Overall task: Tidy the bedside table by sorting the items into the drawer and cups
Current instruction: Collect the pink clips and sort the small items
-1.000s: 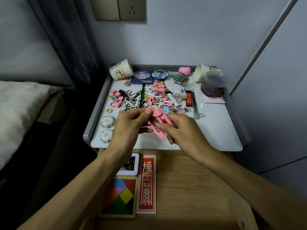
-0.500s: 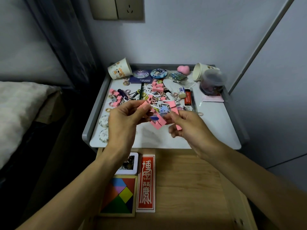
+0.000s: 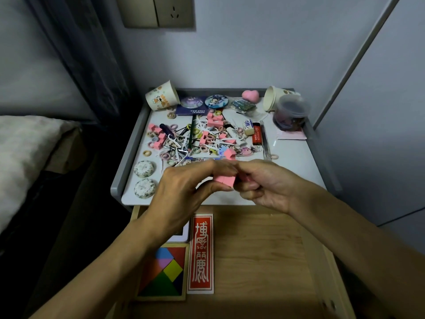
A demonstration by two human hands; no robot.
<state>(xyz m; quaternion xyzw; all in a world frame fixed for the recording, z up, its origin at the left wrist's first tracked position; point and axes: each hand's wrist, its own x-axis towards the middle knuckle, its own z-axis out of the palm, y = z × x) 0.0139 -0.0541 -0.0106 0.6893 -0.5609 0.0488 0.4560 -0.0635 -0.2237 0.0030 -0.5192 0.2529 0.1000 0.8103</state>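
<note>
Both hands meet above the front of the white bedside table (image 3: 296,171). My left hand (image 3: 184,192) and my right hand (image 3: 264,185) together grip a folded chain of pink blocks (image 3: 226,179), fingers curled round it from either side. Behind them lies a heap of pink blocks (image 3: 213,120), small rings, hair pins and a green pencil (image 3: 191,132). A paper cup (image 3: 162,95) lies tipped at the back left, another paper cup (image 3: 274,97) at the back right. The open wooden drawer (image 3: 257,249) below holds a tangram puzzle (image 3: 164,272) and a red box (image 3: 202,252).
A clear lidded tub (image 3: 291,113) stands at the back right beside a pink heart (image 3: 250,94). Two round patterned discs (image 3: 145,178) lie at the table's left front. A red lighter (image 3: 257,135) and an eraser (image 3: 248,124) sit right of the heap. A bed is on the left.
The pink block chain, spread out between my hands a second ago, is now folded into a compact bundle, and both hands have closed in together around it.
</note>
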